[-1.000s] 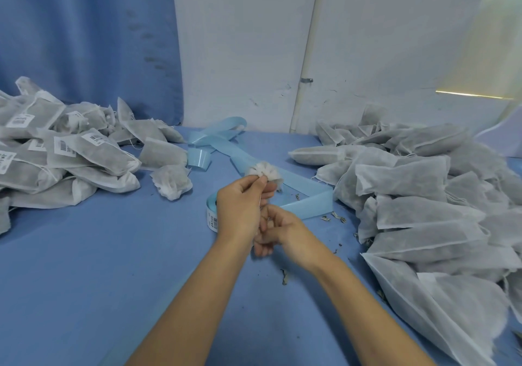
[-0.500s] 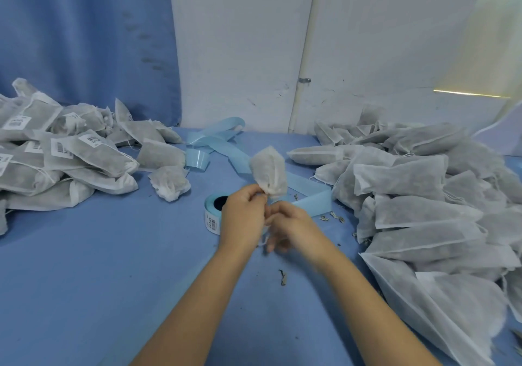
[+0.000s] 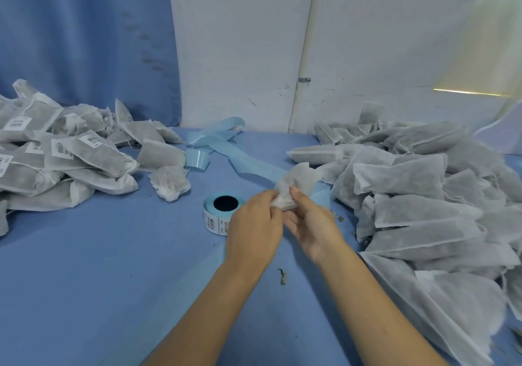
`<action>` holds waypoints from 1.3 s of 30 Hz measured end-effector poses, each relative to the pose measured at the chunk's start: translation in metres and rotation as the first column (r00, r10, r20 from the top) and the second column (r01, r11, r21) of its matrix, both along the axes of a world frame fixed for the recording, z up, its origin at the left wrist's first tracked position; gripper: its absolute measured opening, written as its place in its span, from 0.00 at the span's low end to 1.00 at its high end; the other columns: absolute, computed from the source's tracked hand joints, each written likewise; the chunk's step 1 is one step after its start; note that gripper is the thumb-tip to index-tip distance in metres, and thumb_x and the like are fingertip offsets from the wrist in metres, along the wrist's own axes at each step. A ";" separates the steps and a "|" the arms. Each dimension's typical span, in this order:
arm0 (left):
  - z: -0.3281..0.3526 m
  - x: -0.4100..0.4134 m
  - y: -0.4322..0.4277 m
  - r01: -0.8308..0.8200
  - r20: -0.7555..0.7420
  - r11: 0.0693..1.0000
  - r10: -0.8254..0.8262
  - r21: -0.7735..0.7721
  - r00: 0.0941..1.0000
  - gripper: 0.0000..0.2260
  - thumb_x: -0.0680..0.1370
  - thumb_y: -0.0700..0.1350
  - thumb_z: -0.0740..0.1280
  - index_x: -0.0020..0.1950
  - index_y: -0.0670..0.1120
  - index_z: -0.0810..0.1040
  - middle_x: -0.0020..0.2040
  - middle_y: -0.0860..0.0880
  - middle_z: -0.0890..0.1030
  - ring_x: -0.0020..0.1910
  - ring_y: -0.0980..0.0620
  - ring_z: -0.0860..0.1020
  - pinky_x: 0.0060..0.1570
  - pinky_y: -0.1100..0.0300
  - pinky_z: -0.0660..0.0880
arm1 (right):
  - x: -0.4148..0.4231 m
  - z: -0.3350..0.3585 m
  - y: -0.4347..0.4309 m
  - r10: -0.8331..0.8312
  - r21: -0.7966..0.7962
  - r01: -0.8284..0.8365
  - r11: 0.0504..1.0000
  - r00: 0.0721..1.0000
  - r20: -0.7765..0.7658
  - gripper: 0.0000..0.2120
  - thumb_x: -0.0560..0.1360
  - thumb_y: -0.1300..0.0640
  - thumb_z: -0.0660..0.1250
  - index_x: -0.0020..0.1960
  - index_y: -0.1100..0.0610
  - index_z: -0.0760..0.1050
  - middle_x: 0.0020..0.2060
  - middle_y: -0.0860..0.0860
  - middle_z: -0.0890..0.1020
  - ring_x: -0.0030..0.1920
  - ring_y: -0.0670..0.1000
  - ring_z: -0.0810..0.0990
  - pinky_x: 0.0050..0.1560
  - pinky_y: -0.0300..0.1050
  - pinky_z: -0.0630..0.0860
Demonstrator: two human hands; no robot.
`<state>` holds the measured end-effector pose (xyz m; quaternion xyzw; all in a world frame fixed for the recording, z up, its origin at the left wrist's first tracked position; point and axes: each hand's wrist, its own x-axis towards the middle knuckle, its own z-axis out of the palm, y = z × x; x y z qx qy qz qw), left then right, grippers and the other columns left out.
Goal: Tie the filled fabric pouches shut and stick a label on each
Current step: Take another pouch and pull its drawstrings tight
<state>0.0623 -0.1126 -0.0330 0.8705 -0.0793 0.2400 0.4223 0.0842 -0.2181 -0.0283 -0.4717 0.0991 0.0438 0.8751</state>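
Observation:
Both hands hold one white fabric pouch (image 3: 298, 180) above the middle of the blue table (image 3: 99, 266). My left hand (image 3: 255, 228) pinches the pouch's gathered neck from the left, and my right hand (image 3: 312, 224) grips the same neck from the right with thumb on top. The pouch's body sticks up and away from me, tilted right. Just left of my left hand stands a roll of barcode labels (image 3: 219, 215) on light blue backing.
A heap of labelled pouches (image 3: 62, 156) lies at the left, with one small pouch (image 3: 169, 186) beside it. A large heap of unlabelled pouches (image 3: 418, 204) fills the right side. Spent blue backing strip (image 3: 217, 139) trails toward the white wall.
The pouch has tipped from upright over to the right, and both hands have shifted right with it. My right hand has come up to grip the neck.

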 end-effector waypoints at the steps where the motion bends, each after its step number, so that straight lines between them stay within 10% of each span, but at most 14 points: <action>1: -0.001 -0.001 -0.001 -0.008 0.009 1.000 0.008 -0.007 1.000 0.15 0.78 0.39 0.59 0.63 0.46 0.76 0.49 0.46 0.81 0.49 0.46 0.77 0.48 0.53 0.71 | 0.000 0.000 0.001 0.003 0.018 -0.003 1.000 1.000 0.000 0.13 0.79 0.59 0.64 0.57 0.68 0.77 0.41 0.57 0.85 0.38 0.49 0.85 0.39 0.38 0.81; 10: -0.010 -0.003 -0.001 0.056 0.098 0.998 -0.058 0.024 0.993 0.18 0.78 0.39 0.62 0.66 0.51 0.76 0.47 0.49 0.80 0.46 0.49 0.77 0.44 0.59 0.70 | -0.004 0.006 0.000 0.021 -0.048 -0.020 0.999 0.999 0.035 0.10 0.79 0.59 0.64 0.42 0.64 0.77 0.37 0.58 0.83 0.37 0.52 0.84 0.39 0.41 0.82; 14: -0.008 0.002 -0.002 0.079 0.027 0.974 -0.075 -0.214 0.997 0.20 0.80 0.38 0.59 0.70 0.52 0.72 0.49 0.53 0.80 0.47 0.56 0.77 0.44 0.71 0.68 | -0.008 0.010 0.002 0.194 0.138 -0.198 0.971 0.980 0.037 0.14 0.78 0.58 0.64 0.59 0.67 0.75 0.47 0.61 0.84 0.44 0.54 0.85 0.43 0.43 0.82; 17: -0.004 0.005 -0.003 0.057 -0.037 0.939 -0.073 -0.340 0.997 0.17 0.81 0.40 0.59 0.69 0.53 0.69 0.45 0.53 0.79 0.43 0.58 0.76 0.39 0.76 0.69 | -0.008 0.007 0.002 0.310 -0.152 -0.309 0.939 0.950 -0.019 0.19 0.79 0.49 0.62 0.59 0.63 0.79 0.49 0.57 0.85 0.47 0.51 0.85 0.44 0.41 0.81; 28: 0.002 0.004 -0.004 0.120 -0.115 0.882 -0.192 -0.456 0.975 0.25 0.77 0.31 0.54 0.72 0.50 0.63 0.55 0.52 0.78 0.52 0.53 0.78 0.50 0.66 0.74 | -0.011 0.009 0.000 0.229 -0.397 -0.212 0.893 0.973 -0.006 0.07 0.75 0.56 0.70 0.47 0.59 0.84 0.42 0.53 0.86 0.42 0.47 0.84 0.44 0.39 0.81; 33: 0.000 0.005 -0.007 0.114 -0.174 0.850 -0.233 -0.514 0.957 0.27 0.77 0.32 0.57 0.73 0.51 0.59 0.48 0.59 0.77 0.42 0.60 0.77 0.35 0.75 0.69 | -0.010 0.007 0.005 0.084 -0.448 -0.058 0.892 0.996 0.039 0.03 0.74 0.62 0.69 0.43 0.60 0.82 0.39 0.53 0.83 0.37 0.46 0.80 0.39 0.33 0.78; 39: -0.006 0.002 -0.010 0.005 -0.189 0.929 -0.081 -0.371 0.979 0.07 0.80 0.43 0.63 0.58 0.48 0.72 0.40 0.58 0.76 0.41 0.55 0.76 0.36 0.77 0.67 | -0.007 0.010 -0.002 -0.020 -0.361 0.039 0.932 0.998 0.055 0.05 0.73 0.62 0.66 0.42 0.58 0.81 0.34 0.49 0.80 0.34 0.45 0.75 0.37 0.34 0.74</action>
